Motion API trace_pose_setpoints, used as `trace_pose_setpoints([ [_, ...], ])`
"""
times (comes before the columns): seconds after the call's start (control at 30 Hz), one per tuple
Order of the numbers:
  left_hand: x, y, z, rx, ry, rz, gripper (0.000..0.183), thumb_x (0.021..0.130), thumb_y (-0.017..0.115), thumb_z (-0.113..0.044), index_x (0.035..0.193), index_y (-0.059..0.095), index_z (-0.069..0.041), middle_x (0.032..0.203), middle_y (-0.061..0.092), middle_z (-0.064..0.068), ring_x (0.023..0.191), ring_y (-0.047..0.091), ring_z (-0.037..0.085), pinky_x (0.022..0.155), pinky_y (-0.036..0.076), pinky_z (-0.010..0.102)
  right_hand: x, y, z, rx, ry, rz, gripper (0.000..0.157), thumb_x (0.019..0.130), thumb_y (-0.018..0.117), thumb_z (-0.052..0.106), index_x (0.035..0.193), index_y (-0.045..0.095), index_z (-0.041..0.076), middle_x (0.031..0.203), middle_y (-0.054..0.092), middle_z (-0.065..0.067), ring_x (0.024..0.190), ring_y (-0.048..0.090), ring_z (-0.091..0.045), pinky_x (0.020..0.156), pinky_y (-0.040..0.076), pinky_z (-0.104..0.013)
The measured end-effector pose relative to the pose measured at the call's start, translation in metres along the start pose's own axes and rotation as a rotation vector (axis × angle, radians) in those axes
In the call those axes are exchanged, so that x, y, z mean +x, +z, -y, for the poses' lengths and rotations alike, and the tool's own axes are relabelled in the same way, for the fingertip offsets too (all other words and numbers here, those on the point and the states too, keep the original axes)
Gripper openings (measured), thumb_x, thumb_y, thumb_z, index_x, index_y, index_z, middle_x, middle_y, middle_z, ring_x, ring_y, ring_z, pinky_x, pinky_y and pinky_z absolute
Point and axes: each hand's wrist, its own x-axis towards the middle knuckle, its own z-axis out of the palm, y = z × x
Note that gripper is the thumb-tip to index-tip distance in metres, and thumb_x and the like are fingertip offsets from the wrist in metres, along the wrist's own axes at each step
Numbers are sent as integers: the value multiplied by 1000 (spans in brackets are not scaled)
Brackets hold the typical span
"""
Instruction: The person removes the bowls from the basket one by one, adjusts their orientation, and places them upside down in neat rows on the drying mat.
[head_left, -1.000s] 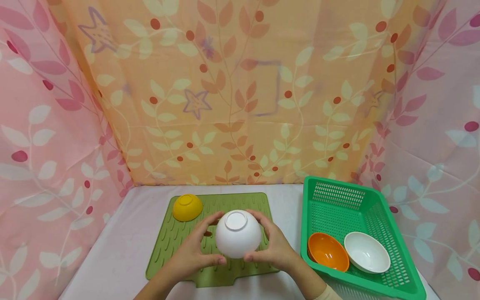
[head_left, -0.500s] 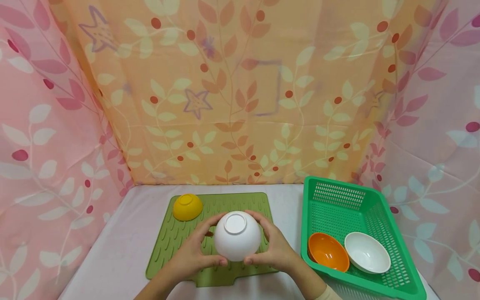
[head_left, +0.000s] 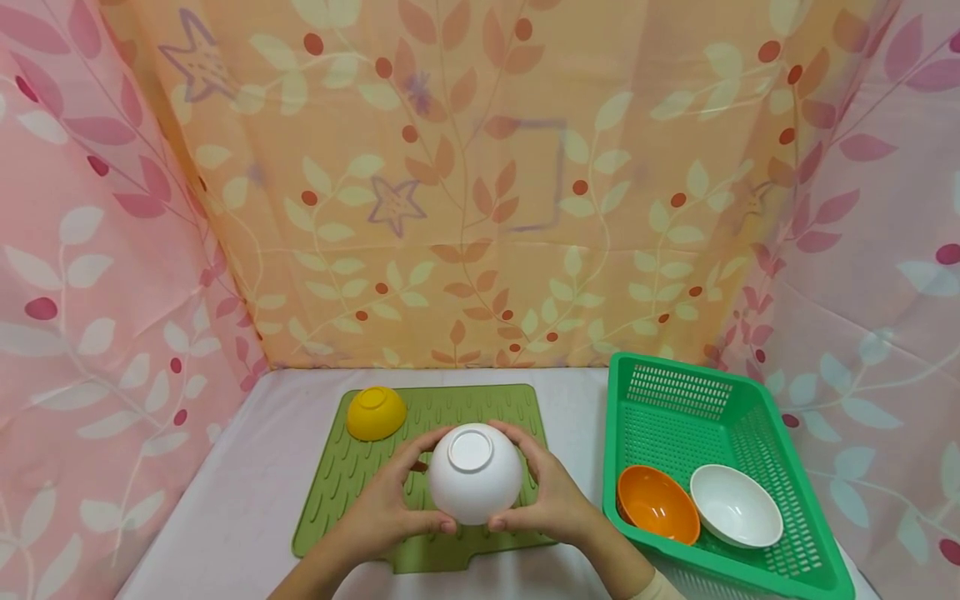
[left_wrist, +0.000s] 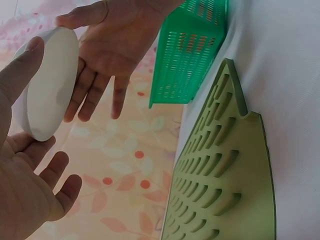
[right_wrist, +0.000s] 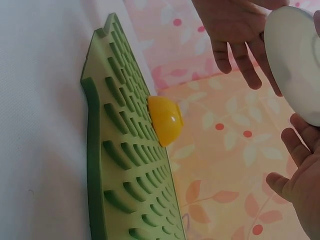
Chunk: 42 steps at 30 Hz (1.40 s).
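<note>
Between my two hands is a white bowl (head_left: 476, 479), turned bottom up with its foot ring facing me. My left hand (head_left: 386, 500) grips its left side, thumb at the near rim and index finger at the far side. On the opposite side my right hand (head_left: 555, 497) holds it the same way. The wrist views show the bowl raised above the green drying mat (right_wrist: 130, 150), its hollow side downward. Several fingers of the left hand (left_wrist: 37, 195) hang free of the bowl. A yellow bowl (head_left: 377, 414) sits upside down on the mat's far left corner.
A green plastic basket (head_left: 787, 442) stands on the right of the white-covered table (head_left: 247, 500). Inside it, an orange bowl (head_left: 660, 504) and another white bowl (head_left: 738, 507) lie with their openings up. Patterned curtains (head_left: 480, 208) enclose the back and sides.
Over the last second the white bowl has shifted very slightly toward me, its base tipping a little. Both hands keep their hold; the yellow bowl and the basket stay put.
</note>
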Motion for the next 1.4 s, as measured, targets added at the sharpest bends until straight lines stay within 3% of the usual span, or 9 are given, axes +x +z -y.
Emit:
trace_pose_setpoints([
  [0.2,0,-2,0,-8,0,-4,99,68,96,-32,151,43,-39,146,52,-14,127,50,14,102,48,38,0,1,3,-29,47,-4,105,69,96,20,156,39,35,157,45,8,145,40,-26,113,29,-72],
  [0.43,1,-3,-2,-46,-64,-11,100,67,97,-28,150,43,-41,150,49,-14,125,51,23,101,45,54,0,3,4,-69,99,-37,105,70,97,27,156,38,39,159,43,11,149,36,-27,113,24,-75],
  [0.53,1,-4,-2,-45,-77,-19,101,67,97,-30,150,42,-41,152,48,-13,125,51,24,101,44,55,1,3,2,-96,97,-57,104,69,97,30,155,39,40,157,44,12,149,37,-28,112,25,-77],
  [0.83,2,-5,2,11,-60,-39,102,66,97,-37,151,41,-41,147,51,-16,127,50,17,104,46,45,1,5,0,-102,128,-94,99,69,97,31,151,43,42,153,48,15,147,39,-25,112,25,-76],
  [1.07,4,-1,4,32,-92,-70,103,64,95,-48,151,41,-43,142,53,-17,129,48,13,104,45,42,3,5,-2,-110,77,-109,96,72,96,28,152,44,35,153,48,13,147,38,-26,112,26,-76],
  [1.2,12,-2,10,32,-109,-89,103,64,96,-46,151,41,-40,144,53,-13,129,48,16,104,44,46,11,0,-4,-124,100,-96,94,74,94,32,153,44,34,153,48,13,147,39,-24,114,27,-72],
  [1.4,38,-9,29,9,-153,-63,100,69,95,-38,154,41,-30,148,51,-3,134,46,22,108,40,57,34,-5,-13,-41,217,-50,91,80,90,32,156,39,33,157,44,6,148,35,-29,118,27,-67],
])
